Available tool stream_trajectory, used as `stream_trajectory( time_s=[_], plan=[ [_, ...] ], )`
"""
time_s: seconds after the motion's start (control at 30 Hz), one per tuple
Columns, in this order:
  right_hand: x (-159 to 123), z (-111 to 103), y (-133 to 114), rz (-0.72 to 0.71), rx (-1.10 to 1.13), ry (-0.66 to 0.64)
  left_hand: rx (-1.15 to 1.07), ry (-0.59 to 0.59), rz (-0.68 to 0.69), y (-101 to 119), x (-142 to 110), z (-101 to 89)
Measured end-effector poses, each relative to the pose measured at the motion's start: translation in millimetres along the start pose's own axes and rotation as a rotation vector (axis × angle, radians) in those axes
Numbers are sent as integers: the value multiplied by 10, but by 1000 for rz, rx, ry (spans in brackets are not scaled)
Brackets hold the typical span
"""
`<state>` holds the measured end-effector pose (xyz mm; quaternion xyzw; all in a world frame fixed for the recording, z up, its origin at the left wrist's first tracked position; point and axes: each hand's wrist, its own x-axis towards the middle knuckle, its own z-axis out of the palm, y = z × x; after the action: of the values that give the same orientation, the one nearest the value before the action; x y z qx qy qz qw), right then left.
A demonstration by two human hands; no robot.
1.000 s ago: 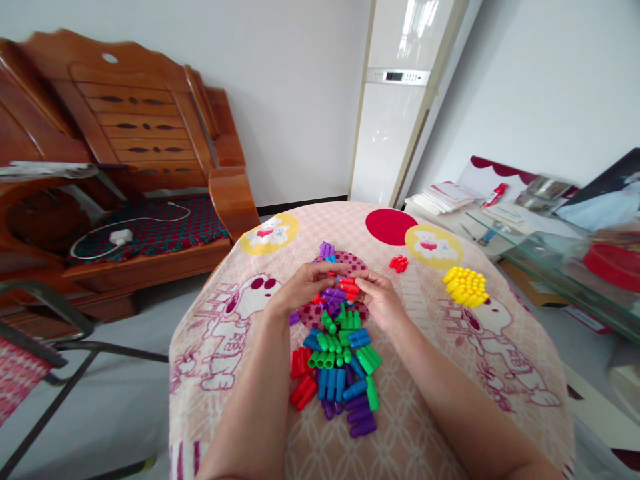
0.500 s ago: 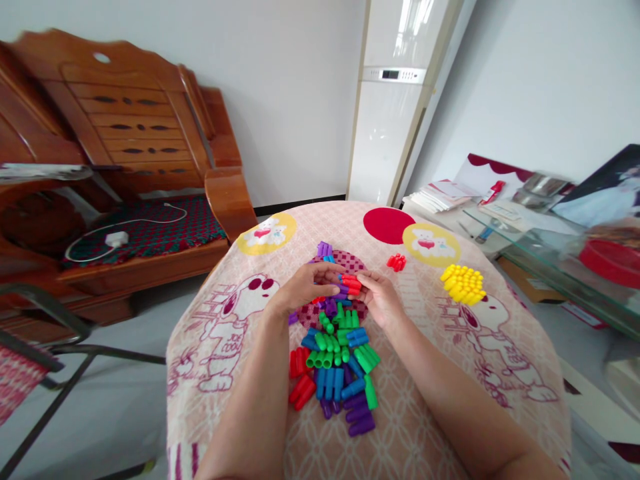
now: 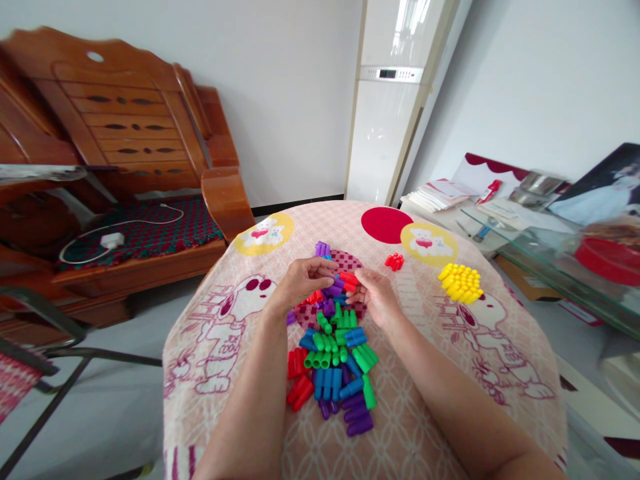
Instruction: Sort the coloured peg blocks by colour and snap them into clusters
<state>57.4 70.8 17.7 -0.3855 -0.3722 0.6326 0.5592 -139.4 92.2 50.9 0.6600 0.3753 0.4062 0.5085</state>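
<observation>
Red piece (image 3: 349, 281) and purple piece (image 3: 335, 287) near frame center, between hands: right hand (image 3: 379, 298) pinches red, left hand (image 3: 298, 287) grips purple. Green pieces (image 3: 326, 344) lie lower, on counter (image 3: 397, 430).

Soft, even light brightens the scene; a white, window-like glare streaks the tall glossy white panelled unit (image 3: 385, 133) at top centre-right. Fainter sheen marks the carved brown wooden bench (image 3: 137, 130) at upper left, with dim shadow beneath. Wide-angle distortion leans and stretches things toward the edges, where the pink woven seat (image 3: 17, 380) blurs. Centrally, the small coloured plastic tubes (image 3: 327, 384) look fairly clear.
</observation>
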Motion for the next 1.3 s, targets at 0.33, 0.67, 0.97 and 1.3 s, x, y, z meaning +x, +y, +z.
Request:
stream_trajectory(
  time_s=[0.33,0.67,0.97,1.3],
  plan=[
    [16,-53,-18,-16,-20,23,54,126,16,-53,-29,-114],
    [-32,-50,-69,64,9,-229,292,35,138,44,35,53],
    [-24,-100,10,-253,-507,-48,376,107,50,-8,64,118],
    [-24,-96,38,-563,-928,-95,454,55,49,-39,90,179]
  ],
)
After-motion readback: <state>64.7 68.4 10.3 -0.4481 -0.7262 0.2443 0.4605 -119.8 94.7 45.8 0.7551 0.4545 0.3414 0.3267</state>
